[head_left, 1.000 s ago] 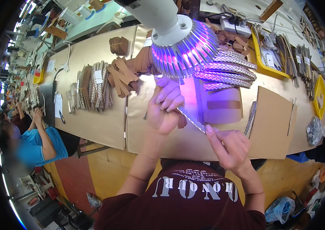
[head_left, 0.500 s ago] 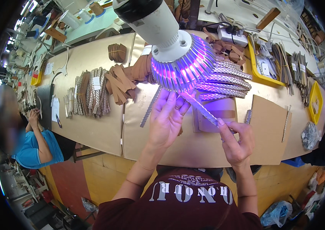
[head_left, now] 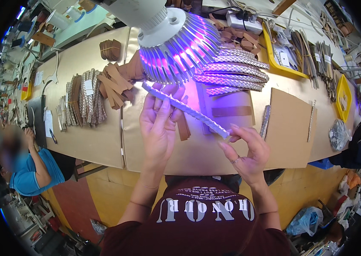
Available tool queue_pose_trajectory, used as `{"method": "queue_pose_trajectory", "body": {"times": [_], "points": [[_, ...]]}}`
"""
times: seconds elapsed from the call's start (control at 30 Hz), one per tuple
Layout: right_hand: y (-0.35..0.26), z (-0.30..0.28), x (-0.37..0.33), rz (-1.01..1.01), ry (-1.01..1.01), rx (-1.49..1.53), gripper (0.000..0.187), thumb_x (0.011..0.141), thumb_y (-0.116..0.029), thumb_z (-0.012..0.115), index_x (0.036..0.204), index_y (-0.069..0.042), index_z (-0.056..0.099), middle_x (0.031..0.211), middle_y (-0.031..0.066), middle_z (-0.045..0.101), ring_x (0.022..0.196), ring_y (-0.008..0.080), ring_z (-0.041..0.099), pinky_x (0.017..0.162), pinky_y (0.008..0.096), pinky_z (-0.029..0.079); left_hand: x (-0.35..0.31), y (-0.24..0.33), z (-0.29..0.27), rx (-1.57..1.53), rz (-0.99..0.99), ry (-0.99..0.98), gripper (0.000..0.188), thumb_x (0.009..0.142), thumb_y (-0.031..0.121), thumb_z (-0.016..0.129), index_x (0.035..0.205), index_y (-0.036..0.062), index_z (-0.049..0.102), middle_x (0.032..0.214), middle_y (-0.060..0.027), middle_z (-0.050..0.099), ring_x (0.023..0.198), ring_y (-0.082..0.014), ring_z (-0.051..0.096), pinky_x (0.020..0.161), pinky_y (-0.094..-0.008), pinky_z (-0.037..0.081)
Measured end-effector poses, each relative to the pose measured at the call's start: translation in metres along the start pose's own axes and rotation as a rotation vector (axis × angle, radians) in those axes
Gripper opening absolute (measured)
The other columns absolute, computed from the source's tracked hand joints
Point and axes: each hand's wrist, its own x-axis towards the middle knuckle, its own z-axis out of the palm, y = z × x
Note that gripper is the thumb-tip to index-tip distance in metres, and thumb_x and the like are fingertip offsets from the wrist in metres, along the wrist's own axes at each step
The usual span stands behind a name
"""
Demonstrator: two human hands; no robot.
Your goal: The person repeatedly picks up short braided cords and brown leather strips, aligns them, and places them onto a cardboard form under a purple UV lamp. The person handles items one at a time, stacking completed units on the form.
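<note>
A narrow strip (head_left: 194, 113) slants across the space in front of the person, above the table (head_left: 212, 164), its far end up by the lamp (head_left: 182, 49) and its near end down at the right. The left hand (head_left: 159, 123) carries it palm up, thumb laid over the top and fingers underneath, closed on it lightly. The right hand (head_left: 251, 149) is at the near end, thumb and forefinger parted around the tip; from where I stand I cannot tell whether they touch it.

What seems to matter here is a gentle hold: enough thumb to stop the strip from rolling, not so much that its braided-looking edge gets squashed. I would want the broad face flat and the whole length straight, with no twist between the two hands. The right fingers would do best to take only the very tip, squarely. The far end lies close to the lamp's ribbed rim, so a bump looks possible; the loose brown pieces (head_left: 183, 129) lie below, easy to brush with a low wrist.
</note>
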Motion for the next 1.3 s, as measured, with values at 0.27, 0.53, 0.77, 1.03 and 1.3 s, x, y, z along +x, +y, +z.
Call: {"method": "queue_pose_trajectory", "body": {"times": [0.27, 0.53, 0.77, 1.03, 1.3], "points": [[-0.005, 0.010, -0.014, 0.453, 0.050, 0.565, 0.027, 0.087, 0.003, 0.068, 0.113, 0.006, 0.062, 0.095, 0.0063, 0.065, 0.083, 0.0102, 0.061, 0.076, 0.0236, 0.050, -0.013, 0.003, 0.008, 0.007, 0.020, -0.064, 0.044, 0.101, 0.004, 0.045, 0.142, 0.0008, 0.032, 0.139, -0.0192, 0.048, 0.129, -0.0318, 0.050, 0.102, -0.0385, 0.047], [-0.008, 0.011, -0.044, 0.706, -0.080, 0.955, 0.023, 0.090, 0.004, 0.064, 0.111, 0.002, 0.054, 0.093, 0.0059, 0.066, 0.082, 0.0092, 0.061, 0.074, 0.0229, 0.050, -0.016, 0.000, -0.001, 0.013, -0.171, -0.014, 0.045, 0.099, 0.005, 0.048, 0.142, 0.0003, 0.036, 0.131, -0.0197, 0.055, 0.110, -0.0248, 0.062, 0.089, -0.0315, 0.054], [0.014, -0.003, -0.079, 0.661, -0.392, 0.292, 0.023, 0.091, -0.005, 0.066, 0.112, -0.002, 0.058, 0.095, 0.0057, 0.067, 0.085, 0.0112, 0.061, 0.079, 0.0259, 0.049, -0.052, -0.003, -0.017, 0.646, -0.453, -0.558, 0.038, 0.094, 0.001, 0.053, 0.132, 0.0015, 0.049, 0.107, -0.0152, 0.066, 0.081, -0.0166, 0.065, 0.065, -0.0305, 0.052], [0.048, -0.012, -0.105, 0.740, -0.140, -0.092, 0.012, 0.090, -0.010, 0.067, 0.096, 0.000, 0.066, 0.080, 0.0060, 0.064, 0.066, 0.0136, 0.057, 0.061, 0.0288, 0.046, -0.065, -0.077, -0.018, 1.324, 0.043, -0.950, 0.025, 0.087, 0.002, 0.057, 0.111, 0.0027, 0.062, 0.094, -0.0145, 0.062, 0.088, -0.0335, 0.061, 0.079, -0.0418, 0.049], [0.043, -0.001, -0.109, 0.651, 0.015, -0.323, 0.017, 0.087, -0.017, 0.070, 0.097, -0.005, 0.064, 0.085, 0.0089, 0.061, 0.065, 0.0237, 0.061, 0.059, 0.0352, 0.048, -0.101, -0.112, -0.035, 1.664, 0.566, -0.751, 0.046, 0.079, 0.005, 0.064, 0.124, 0.0110, 0.062, 0.135, -0.0157, 0.051, 0.126, -0.0326, 0.048, 0.104, -0.0476, 0.035]]}}
